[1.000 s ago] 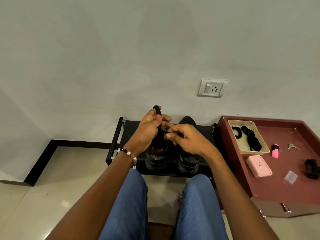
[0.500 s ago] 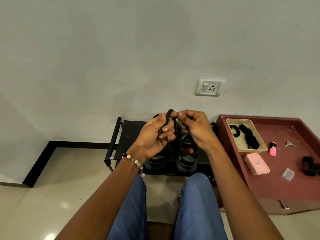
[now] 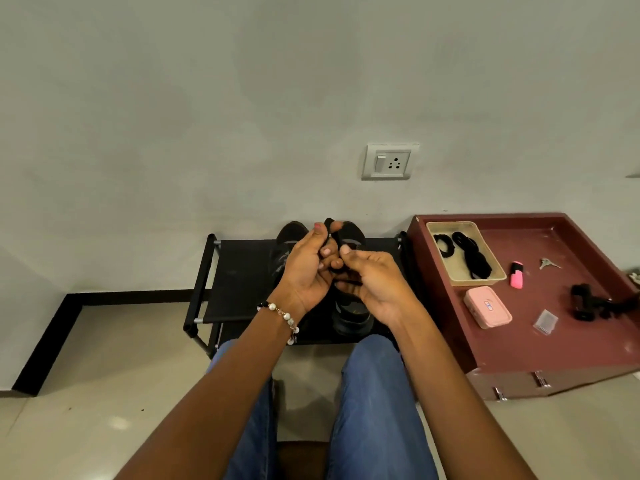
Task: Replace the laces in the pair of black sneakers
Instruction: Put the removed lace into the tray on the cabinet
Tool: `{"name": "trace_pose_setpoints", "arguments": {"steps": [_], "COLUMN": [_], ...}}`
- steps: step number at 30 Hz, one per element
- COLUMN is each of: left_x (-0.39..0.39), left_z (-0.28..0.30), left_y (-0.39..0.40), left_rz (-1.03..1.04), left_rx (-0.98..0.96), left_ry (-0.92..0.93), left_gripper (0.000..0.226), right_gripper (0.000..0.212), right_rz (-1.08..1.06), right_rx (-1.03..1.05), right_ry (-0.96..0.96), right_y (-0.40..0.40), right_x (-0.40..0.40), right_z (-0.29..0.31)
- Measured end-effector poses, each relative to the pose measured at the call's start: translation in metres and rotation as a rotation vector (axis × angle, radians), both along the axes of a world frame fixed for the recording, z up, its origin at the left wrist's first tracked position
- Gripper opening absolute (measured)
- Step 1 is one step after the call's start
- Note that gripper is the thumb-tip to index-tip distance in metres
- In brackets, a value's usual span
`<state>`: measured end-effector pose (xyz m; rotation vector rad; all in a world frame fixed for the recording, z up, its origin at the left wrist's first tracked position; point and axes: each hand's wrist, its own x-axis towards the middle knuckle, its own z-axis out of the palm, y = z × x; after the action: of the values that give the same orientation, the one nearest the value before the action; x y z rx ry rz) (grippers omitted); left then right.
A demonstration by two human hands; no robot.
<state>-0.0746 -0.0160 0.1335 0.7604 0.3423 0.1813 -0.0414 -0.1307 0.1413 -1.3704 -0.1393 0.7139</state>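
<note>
**Both hands busy with a black lace above the sneakers**

The black rack (image 3: pixel 242 271) sits at twelve o'clock, the two black sneakers (image 3: pixel 349 313) on it. At two o'clock, a maroon tray (image 3: pixel 554 344) holds spare laces (image 3: pixel 474 258). The left hand (image 3: pixel 306 271) and right hand (image 3: pixel 375 280), fingers curled, pinch a black lace (image 3: pixel 329 225).

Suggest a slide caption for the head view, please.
Both hands, left and right, grip a black lace above sneakers on a rack.
</note>
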Motion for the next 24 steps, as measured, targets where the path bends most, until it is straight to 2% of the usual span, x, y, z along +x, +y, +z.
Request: {"name": "trace_pose_setpoints", "arguments": {"steps": [3, 7, 12, 16, 20, 24], "left_x": [0.013, 0.043, 0.092, 0.137, 0.184, 0.220], "left_z": [-0.008, -0.015, -0.044, -0.070, -0.086, -0.095], "left_y": [-0.019, -0.055, -0.097, -0.132, -0.159, -0.170], "left_rz": [-0.039, -0.063, -0.201, -0.307, -0.323, -0.385], "left_rx": [0.011, 0.073, 0.372, 0.350, 0.428, 0.502], "left_ry": [0.053, 0.155, 0.361, 0.449, 0.445, 0.407], "left_gripper": [0.036, 0.029, 0.023, 0.018, 0.014, 0.033], "right_gripper": [0.023, 0.026, 0.018, 0.011, 0.030, 0.027], "right_rz": [-0.131, -0.358, -0.611, -0.720, -0.783, -0.793], "right_rx": [-0.099, -0.214, -0.268, -0.330, -0.447, -0.630], "right_ry": [0.033, 0.061, 0.052, 0.045, -0.012, -0.091], "right_y": [-0.013, -0.042, -0.092, -0.131, -0.158, -0.173], "right_x": [0.013, 0.039, 0.085, 0.132, 0.182, 0.228], "right_z": [-0.006, -0.025, -0.051, -0.079, -0.099, -0.118]}}
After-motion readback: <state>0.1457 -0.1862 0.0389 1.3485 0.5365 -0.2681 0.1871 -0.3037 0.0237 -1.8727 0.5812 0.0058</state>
